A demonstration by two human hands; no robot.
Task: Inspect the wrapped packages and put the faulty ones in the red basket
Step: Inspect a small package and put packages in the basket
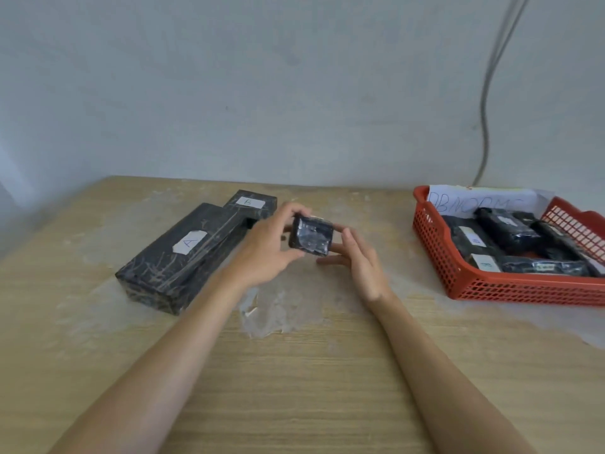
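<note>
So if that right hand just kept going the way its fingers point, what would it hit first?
Most likely the small black wrapped package that the left hand holds; the right hand is right beside it, though depth is unclear.

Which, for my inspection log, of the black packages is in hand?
The small package gripped by the left hand, right hand alongside; package A and package B lie on the table, others in the red basket.

"A" package (183,257), "B" package (250,204)
</note>
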